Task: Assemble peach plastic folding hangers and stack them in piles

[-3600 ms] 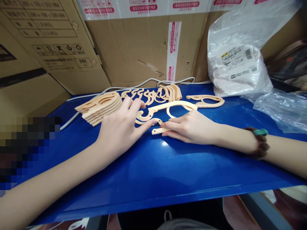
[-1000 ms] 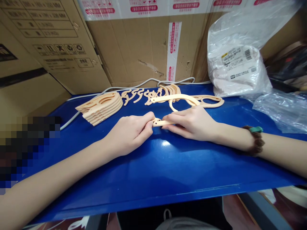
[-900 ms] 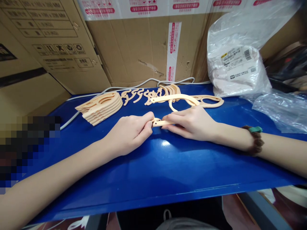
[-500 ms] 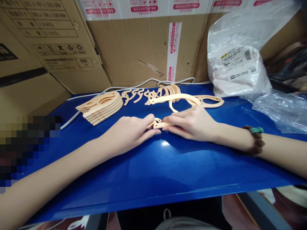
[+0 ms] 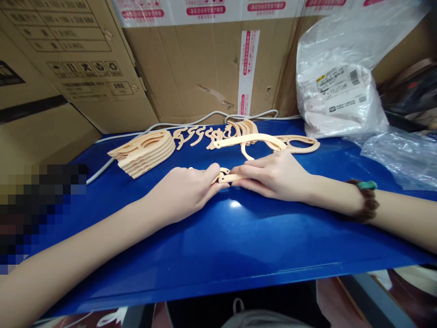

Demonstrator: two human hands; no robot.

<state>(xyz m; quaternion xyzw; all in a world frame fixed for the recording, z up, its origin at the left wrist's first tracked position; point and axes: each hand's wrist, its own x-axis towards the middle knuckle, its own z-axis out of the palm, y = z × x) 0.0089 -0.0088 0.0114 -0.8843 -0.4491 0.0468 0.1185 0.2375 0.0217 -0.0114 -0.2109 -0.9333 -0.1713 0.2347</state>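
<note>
My left hand [image 5: 186,186] is closed, thumb and fingers pinching a small curved beige plastic hanger piece [image 5: 224,171]. My right hand [image 5: 275,176] pinches a beige hanger arm [image 5: 228,178] with a hole near its end. The two pieces meet between my fingertips, just above the blue table; my fingers hide most of both, and I cannot tell whether they are joined. Behind my right hand lies a long curved hanger arm [image 5: 251,138], with an oval hanger part [image 5: 302,146] to its right. Several small S-shaped hooks [image 5: 198,135] lie beyond my hands.
A stack of folded beige hangers [image 5: 146,150] lies at the left of the blue table [image 5: 218,255]. Cardboard boxes [image 5: 198,68] rise along the back, with a white cable [image 5: 191,122] before them. A plastic bag [image 5: 337,95] stands at the back right, beside clear wrapping [image 5: 403,157].
My left thumb and fingers have shifted slightly around the piece, and a beige bit now shows behind that hand. My right hand has stayed nearly still.
</note>
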